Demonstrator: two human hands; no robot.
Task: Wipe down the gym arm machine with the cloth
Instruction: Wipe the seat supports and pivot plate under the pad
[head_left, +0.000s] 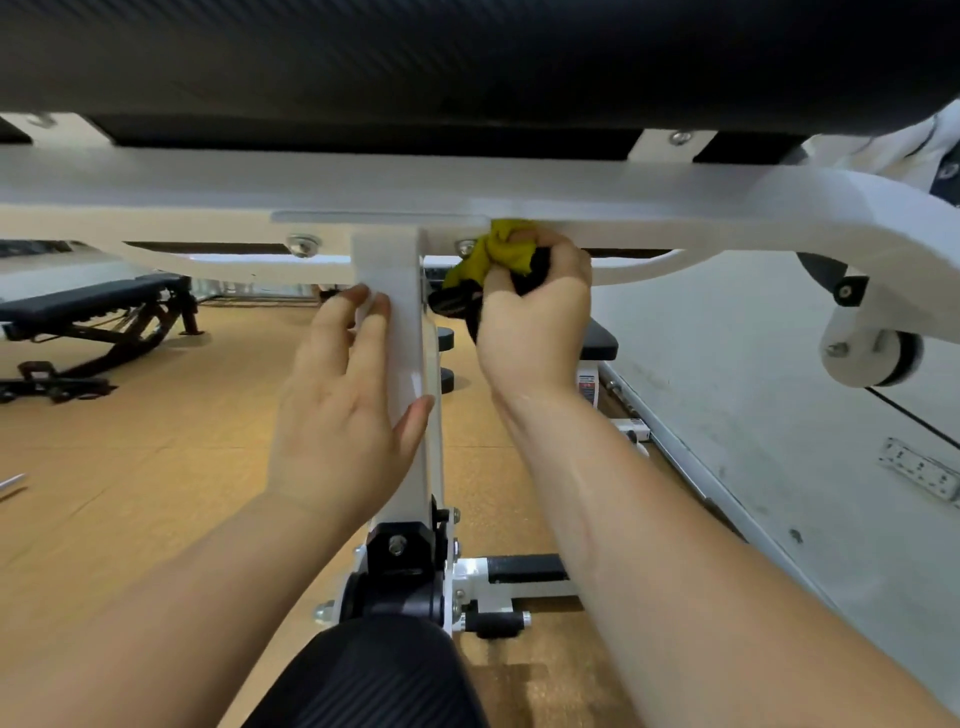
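Gym arm machine (467, 182), seen from below: a white steel frame is carrying a black ribbed pad overhead, its crossbar running left to right across the view, with an upright post (400, 332) descending toward the cork-coloured floor (130, 467). The left hand (343, 415) is lying open against the post. The right hand (530, 322) is gripping a bunched yellow cloth (493, 252), pressing it against the crossbar's underside
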